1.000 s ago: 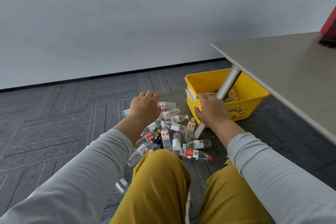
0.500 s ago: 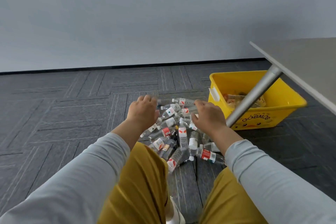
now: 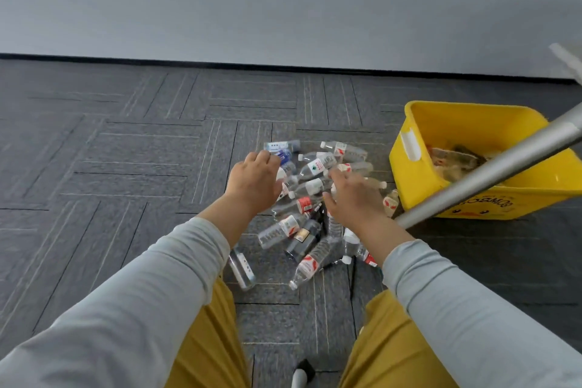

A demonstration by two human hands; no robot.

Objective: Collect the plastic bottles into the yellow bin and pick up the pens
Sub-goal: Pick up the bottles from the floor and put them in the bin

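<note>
A loose heap of clear plastic bottles with red, white and blue labels (image 3: 307, 205) lies on the dark grey patterned carpet (image 3: 126, 167) at the centre of the view, and both hands are reaching over it from six o'clock. The left hand (image 3: 255, 183) hangs over the nine o'clock edge of the heap with its fingers curled downward and a little apart; whether they already touch a bottle beneath is hidden by the hand itself. The right hand (image 3: 352, 198) hovers over the three o'clock side, fingers spread and bent, clamped on nothing that can be seen. The yellow rectangular plastic bin (image 3: 419, 179) stands at three o'clock of the heap, just beside its outermost bottles, with some crumpled clear plastic already at its bottom; a slanted silver metal table leg (image 3: 491, 173) crosses in front of it. By the look of things the collecting step is at its start, since nearly all bottles are on the floor. The next move probably calls for closing each hand around a bottle or two, lifting, and swinging toward three o'clock, clear of the leg, to drop them over the bin's rim. A thin dark stick at five o'clock of the heap may be a pen, though it is too small to tell.
</note>
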